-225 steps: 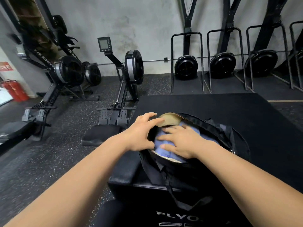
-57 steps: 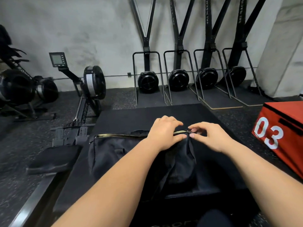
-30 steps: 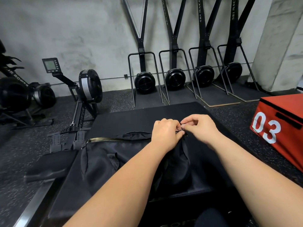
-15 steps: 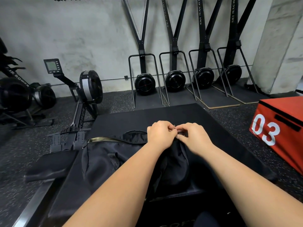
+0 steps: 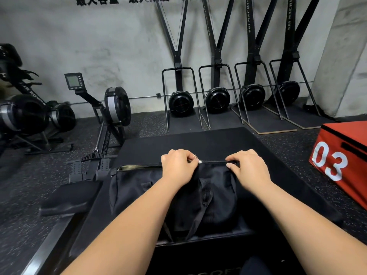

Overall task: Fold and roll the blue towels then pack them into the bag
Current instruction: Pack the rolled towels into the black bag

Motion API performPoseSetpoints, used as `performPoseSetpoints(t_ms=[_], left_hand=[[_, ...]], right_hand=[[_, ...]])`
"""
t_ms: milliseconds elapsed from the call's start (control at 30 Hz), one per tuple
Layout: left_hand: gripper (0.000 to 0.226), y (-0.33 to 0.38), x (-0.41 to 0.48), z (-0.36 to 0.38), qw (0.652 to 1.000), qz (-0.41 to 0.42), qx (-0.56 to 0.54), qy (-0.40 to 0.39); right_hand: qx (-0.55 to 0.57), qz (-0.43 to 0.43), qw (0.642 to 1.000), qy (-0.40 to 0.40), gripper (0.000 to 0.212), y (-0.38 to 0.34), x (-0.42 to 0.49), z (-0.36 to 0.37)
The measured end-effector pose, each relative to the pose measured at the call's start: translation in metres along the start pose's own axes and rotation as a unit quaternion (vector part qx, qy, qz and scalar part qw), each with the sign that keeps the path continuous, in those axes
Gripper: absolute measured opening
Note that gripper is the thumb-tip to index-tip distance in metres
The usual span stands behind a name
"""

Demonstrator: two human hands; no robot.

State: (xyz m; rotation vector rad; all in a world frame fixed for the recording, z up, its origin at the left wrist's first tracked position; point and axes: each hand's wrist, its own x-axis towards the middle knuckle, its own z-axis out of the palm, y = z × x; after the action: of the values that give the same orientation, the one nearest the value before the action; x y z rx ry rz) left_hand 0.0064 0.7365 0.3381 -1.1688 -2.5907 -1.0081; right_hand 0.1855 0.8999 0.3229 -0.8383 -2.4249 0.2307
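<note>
A black duffel bag (image 5: 137, 187) lies on a black plyo box in front of me. Its top zipper is closed between my two hands and still gapes open to the left, where a tan lining shows (image 5: 139, 167). My left hand (image 5: 177, 167) pinches the silver zipper pull (image 5: 199, 161) at the middle of the bag's top. My right hand (image 5: 248, 165) grips the bag's right end at the zipper line. No blue towels are visible; the bag's inside is hidden.
A red plyo box marked 03 (image 5: 341, 155) stands on the right. A rowing machine (image 5: 111, 116) sits close on the left, its seat (image 5: 71, 195) beside the bag. Several ski machines (image 5: 216, 96) line the back wall. A black mat (image 5: 188, 141) lies beyond the bag.
My hands, together at the bag's right end half a second ago, have drawn apart. The left hand has slid the zipper pull leftward, and the zipper between them is now closed.
</note>
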Motion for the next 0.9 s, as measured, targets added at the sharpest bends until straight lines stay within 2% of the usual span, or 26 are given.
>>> performPoseSetpoints(t_ms=[67,200,333,667,800,900], left_hand=[[0.016,-0.004,-0.006,-0.002,1.000,-0.002,-0.003,0.002],[0.016,-0.003,-0.011,-0.001,1.000,-0.008,-0.018,0.011],[0.018,0.001,-0.011,0.000,1.000,-0.010,-0.023,0.017],[0.019,-0.045,-0.008,-0.032,0.998,-0.025,0.008,0.054],[0.019,-0.084,-0.012,-0.053,0.997,-0.019,0.021,0.069],[0.022,-0.096,-0.015,-0.059,0.998,-0.016,0.013,0.067]], right_hand=[[-0.033,-0.012,0.999,-0.004,0.023,-0.009,0.001,0.000],[-0.056,-0.098,0.993,0.018,0.031,-0.042,0.007,0.004],[-0.093,-0.150,0.984,-0.018,0.026,-0.070,0.009,0.014],[-0.103,-0.153,0.982,0.030,0.005,-0.049,0.007,0.017],[-0.104,-0.155,0.982,0.020,0.009,-0.045,0.002,0.022],[-0.093,-0.167,0.982,0.010,0.025,-0.069,0.003,0.026]])
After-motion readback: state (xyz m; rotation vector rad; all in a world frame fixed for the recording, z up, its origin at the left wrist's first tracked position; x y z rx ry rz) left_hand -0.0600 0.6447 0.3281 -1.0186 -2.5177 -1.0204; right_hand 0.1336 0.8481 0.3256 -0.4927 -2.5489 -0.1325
